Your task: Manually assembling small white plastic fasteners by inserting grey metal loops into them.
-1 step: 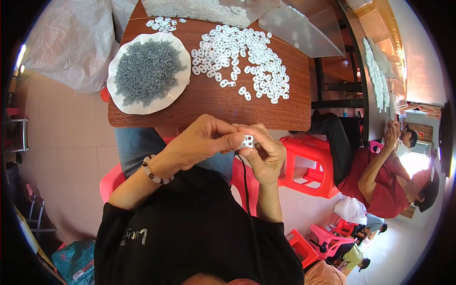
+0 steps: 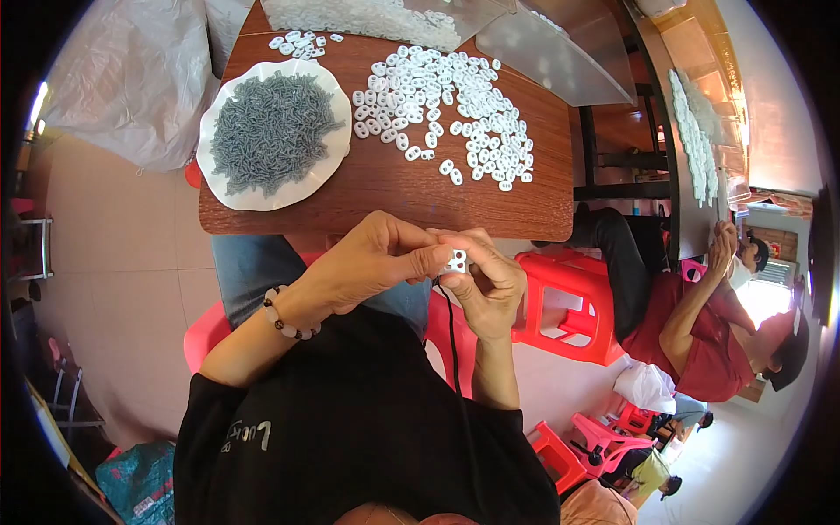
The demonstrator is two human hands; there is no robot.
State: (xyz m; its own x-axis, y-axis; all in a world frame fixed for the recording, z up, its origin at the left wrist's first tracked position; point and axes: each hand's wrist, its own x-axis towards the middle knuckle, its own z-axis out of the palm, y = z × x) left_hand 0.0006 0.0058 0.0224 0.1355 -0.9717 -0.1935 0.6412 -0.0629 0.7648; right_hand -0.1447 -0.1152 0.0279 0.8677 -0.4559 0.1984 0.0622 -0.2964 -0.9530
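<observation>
Just off the near edge of the table, both hands meet around a small white plastic piece with holes (image 2: 457, 261). My left hand (image 2: 385, 258) comes in from the left, its thumb and forefinger closed at the piece's left side. My right hand (image 2: 490, 284) pinches the same piece from the right between thumb and fingers. Part of the piece is covered by fingertips, so whether anything else is held there is hidden. On the table lie many similar white two-holed pieces (image 2: 411, 96). A scalloped white plate (image 2: 337, 153) carries a heap of small grey screw-like plugs (image 2: 271, 131).
Brown wooden table (image 2: 394, 197) ahead; translucent bins (image 2: 560, 61) stand along its far side. A black cord (image 2: 455, 341) hangs below my hands. Red stools (image 2: 573, 306) are at the right, where a person in a red shirt (image 2: 700, 341) sits. A white sack (image 2: 131, 87) stands left.
</observation>
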